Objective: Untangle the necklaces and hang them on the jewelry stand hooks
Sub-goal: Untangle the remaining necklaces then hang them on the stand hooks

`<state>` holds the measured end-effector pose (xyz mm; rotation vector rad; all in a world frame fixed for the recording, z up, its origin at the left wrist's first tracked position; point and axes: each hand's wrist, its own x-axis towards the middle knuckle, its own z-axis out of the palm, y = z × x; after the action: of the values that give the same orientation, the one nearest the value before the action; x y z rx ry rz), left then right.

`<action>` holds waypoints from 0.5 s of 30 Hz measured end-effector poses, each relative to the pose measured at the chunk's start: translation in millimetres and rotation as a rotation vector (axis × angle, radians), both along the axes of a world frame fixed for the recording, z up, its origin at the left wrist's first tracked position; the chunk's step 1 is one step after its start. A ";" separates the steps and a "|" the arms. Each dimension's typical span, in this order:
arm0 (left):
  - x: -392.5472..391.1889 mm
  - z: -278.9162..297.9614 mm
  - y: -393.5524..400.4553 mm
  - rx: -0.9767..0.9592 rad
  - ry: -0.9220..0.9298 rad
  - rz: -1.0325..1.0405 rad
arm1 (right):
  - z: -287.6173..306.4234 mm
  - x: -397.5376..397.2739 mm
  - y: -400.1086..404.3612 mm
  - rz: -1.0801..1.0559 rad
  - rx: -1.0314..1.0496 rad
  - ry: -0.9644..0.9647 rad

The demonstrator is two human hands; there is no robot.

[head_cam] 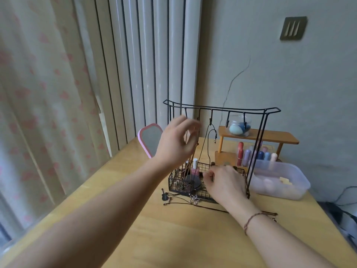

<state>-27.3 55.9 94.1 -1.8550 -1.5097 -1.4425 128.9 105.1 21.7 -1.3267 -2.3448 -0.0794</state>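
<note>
Our left hand [178, 140] pinches a brown cord necklace [190, 161] near its hook [198, 118]; our right hand [225, 182] curls at the basket rim [193, 194], grip unclear. Cords seem light and limp, so we'd hold near the top loop.

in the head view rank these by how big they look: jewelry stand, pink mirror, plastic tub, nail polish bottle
1. jewelry stand
2. plastic tub
3. pink mirror, partly hidden by the left hand, so its full size is unsure
4. nail polish bottle

Jewelry stand [257, 132] on table [173, 238], mirror [149, 139] left, tub [293, 182] right
</note>
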 end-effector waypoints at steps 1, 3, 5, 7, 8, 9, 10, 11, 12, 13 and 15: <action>0.3 -13.3 -4.6 -0.036 -0.027 -0.007 | -2.3 -2.4 -1.4 -0.066 -0.026 0.005; 2.6 -40.1 -9.8 -0.120 -0.089 -0.015 | -4.0 -5.1 0.7 -0.163 -0.086 -0.014; 6.2 -64.0 -11.7 -0.152 -0.205 -0.016 | -4.7 -9.0 2.5 -0.151 -0.124 -0.066; 9.5 -85.2 -12.2 -0.175 -0.389 0.023 | -3.8 -16.4 0.2 -0.066 -0.279 0.053; 11.7 -95.7 -12.9 -0.204 -0.480 0.047 | -5.4 -20.0 -0.6 -0.010 -0.370 0.187; 13.7 -105.9 -14.0 -0.242 -0.546 0.061 | -7.5 -22.8 -1.2 0.048 -0.432 0.336; 15.8 -115.4 -16.0 -0.282 -0.577 0.061 | -10.7 -25.0 -1.4 0.103 -0.453 0.449; 17.6 -123.6 -18.0 -0.315 -0.581 0.052 | -13.4 -26.3 -2.8 0.141 -0.439 0.513; 18.9 -130.0 -19.9 -0.338 -0.573 0.042 | -16.3 -26.1 -4.9 0.164 -0.421 0.555; 20.1 -134.6 -22.0 -0.351 -0.562 0.033 | -18.9 -24.7 -7.6 0.185 -0.421 0.603; 22.5 -137.1 -24.7 -0.356 -0.531 0.007 | -24.3 -21.4 -12.1 0.244 -0.483 0.714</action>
<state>-4.8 31.2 -43.0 -1.7201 -2.1370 -1.8628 107.6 93.1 -2.6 -1.0051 -1.9161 0.9282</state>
